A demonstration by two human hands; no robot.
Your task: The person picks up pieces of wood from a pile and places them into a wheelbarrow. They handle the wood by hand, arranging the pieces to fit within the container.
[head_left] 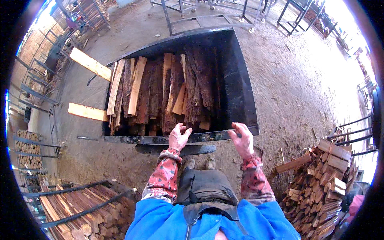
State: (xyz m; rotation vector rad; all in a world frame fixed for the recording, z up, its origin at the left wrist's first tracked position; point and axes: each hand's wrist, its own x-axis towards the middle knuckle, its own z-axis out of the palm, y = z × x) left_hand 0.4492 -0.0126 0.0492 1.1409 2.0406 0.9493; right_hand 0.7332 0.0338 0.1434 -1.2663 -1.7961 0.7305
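A dark metal cart [247,92] stands before me, with bark-edged wood slabs [154,96] lying side by side in it. The slabs fill its left and middle, while the black inner wall shows at the right. My left hand [180,137] is at the cart's near rim, fingers loosely curled, thumb apart, holding nothing that I can see. Farther right along that rim, my right hand [242,138] is empty, with its thumb and fingers apart. Whether either hand touches the rim I cannot tell. A dark wheel [176,149] shows below the near side.
Two pale boards, an upper one [91,64] and a lower one [88,111], jut from the cart's left end. Split wood is piled [320,188] at the lower right. A metal rack [80,193] of slabs stands lower left. Wheeled metal frames [208,20] stand beyond the cart.
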